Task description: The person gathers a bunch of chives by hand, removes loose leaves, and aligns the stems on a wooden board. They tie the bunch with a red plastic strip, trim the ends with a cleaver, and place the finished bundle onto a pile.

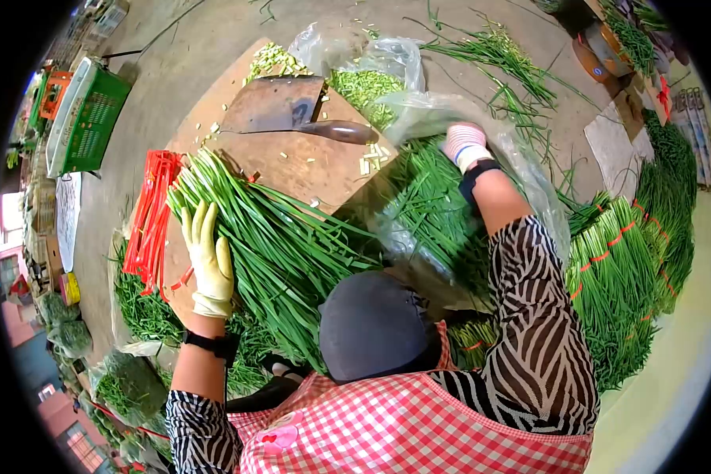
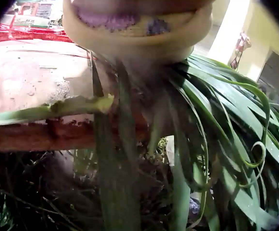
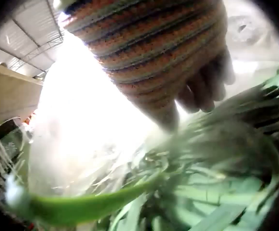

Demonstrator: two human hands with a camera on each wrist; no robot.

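Observation:
My left hand, in a yellow glove, lies with straight fingers along the left side of a big loose bunch of garlic chives. The pale stem ends rest on a wooden board, and the leaves hang over its near edge in the left wrist view. In a striped knit glove, my right hand reaches down into a clear plastic bag of green chive leaves. Its fingers point down at the leaves in the right wrist view, apparently gripping nothing.
A broad cleaver lies across the board among chopped stem bits. Behind it, another plastic bag holds cut pieces. Red ties hang at the board's left edge. Tied chive bundles are stacked at right; a green basket stands far left.

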